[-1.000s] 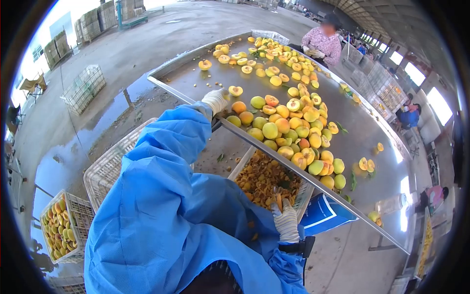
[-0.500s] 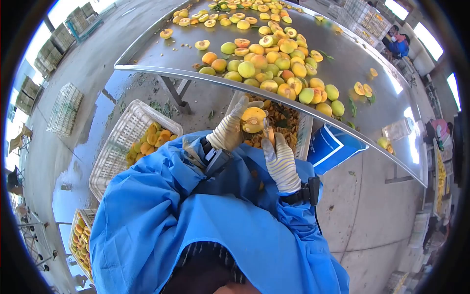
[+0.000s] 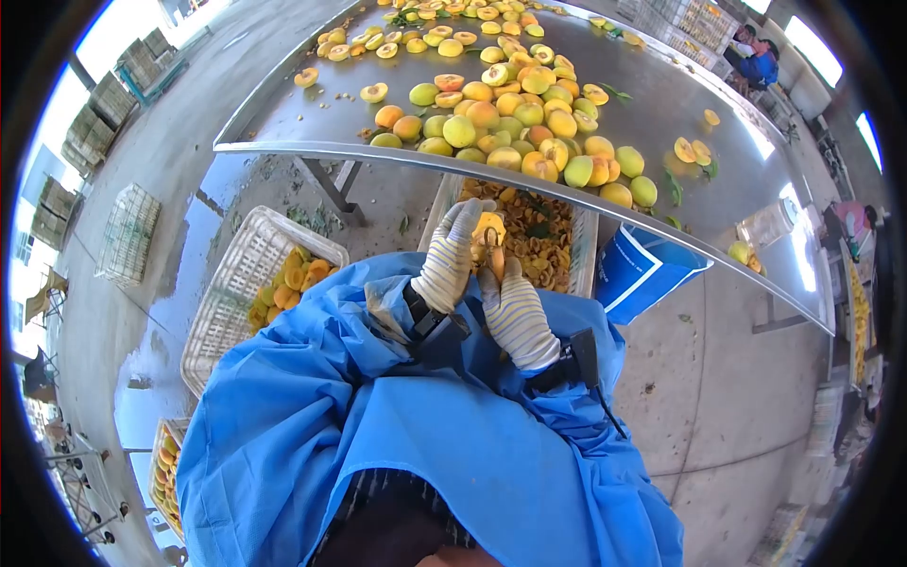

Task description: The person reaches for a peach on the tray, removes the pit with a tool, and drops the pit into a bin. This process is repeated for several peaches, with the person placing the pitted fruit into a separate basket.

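Note:
My left hand [image 3: 448, 257], in a striped glove, is closed on a yellow-orange cut fruit [image 3: 488, 227]. Close beside it on the right, my right hand [image 3: 521, 321], also gloved, grips a small tool [image 3: 494, 257] whose end meets the fruit. Most of the tool is hidden by the fingers. Both hands are just in front of a crate [image 3: 584, 248] of brownish fruit pieces under the table edge. Beyond them, whole and halved fruits [image 3: 482, 115] are piled on a metal table [image 3: 312, 115].
A white crate [image 3: 219, 300] of fruit halves stands at the left, with another fruit-filled crate [image 3: 166, 477] lower down. A blue container [image 3: 635, 274] stands under the table at the right. Two people [image 3: 754, 62] sit far back right.
My right hand has moved left, bringing the tool against the fruit. The fruit in my left hand is turned and more covered by fingers. The camera view has shifted slightly.

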The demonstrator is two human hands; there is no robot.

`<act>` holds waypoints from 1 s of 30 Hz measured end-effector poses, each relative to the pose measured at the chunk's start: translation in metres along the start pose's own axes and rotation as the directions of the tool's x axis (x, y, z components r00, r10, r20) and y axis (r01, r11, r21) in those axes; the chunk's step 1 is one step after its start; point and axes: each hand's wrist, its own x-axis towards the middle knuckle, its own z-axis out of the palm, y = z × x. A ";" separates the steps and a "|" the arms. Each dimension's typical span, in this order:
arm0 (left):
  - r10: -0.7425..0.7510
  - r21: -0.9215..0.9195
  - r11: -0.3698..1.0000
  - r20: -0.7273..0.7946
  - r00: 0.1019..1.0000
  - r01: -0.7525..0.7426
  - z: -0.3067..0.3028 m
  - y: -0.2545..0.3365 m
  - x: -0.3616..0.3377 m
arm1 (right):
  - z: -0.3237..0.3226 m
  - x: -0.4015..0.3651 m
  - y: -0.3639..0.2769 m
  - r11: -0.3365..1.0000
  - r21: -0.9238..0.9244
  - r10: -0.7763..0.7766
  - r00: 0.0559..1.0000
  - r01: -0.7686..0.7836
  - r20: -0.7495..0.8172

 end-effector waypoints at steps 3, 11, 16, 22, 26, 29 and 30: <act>0.017 -0.007 1.000 0.007 1.000 -0.017 -0.002 -0.004 0.000 | 0.002 0.001 0.005 0.978 0.206 -0.033 0.999 0.036 -0.021; -0.306 -0.275 0.883 0.278 0.911 0.380 -0.017 0.016 0.011 | -0.018 0.011 0.020 0.994 0.082 -0.061 0.995 0.067 -0.077; -0.327 -0.156 0.919 0.207 0.922 0.361 -0.020 0.015 0.010 | -0.029 0.005 0.004 0.953 -0.286 -0.125 0.990 0.103 -0.060; -0.299 -0.066 0.945 0.216 0.930 0.319 -0.016 0.011 0.005 | -0.027 0.005 -0.001 0.907 -0.380 -0.211 0.977 0.181 -0.038; -0.259 0.006 0.965 0.191 0.947 0.263 -0.018 0.006 0.006 | -0.026 0.005 -0.005 0.886 -0.417 -0.247 0.967 0.202 -0.057; -0.323 0.019 0.945 0.174 0.930 0.325 -0.024 0.004 0.007 | -0.030 0.005 -0.005 0.885 -0.420 -0.238 0.971 0.201 -0.036; -0.316 0.032 0.948 0.165 0.934 0.315 -0.024 0.004 0.007 | -0.031 0.004 -0.005 0.880 -0.428 -0.247 0.968 0.207 -0.038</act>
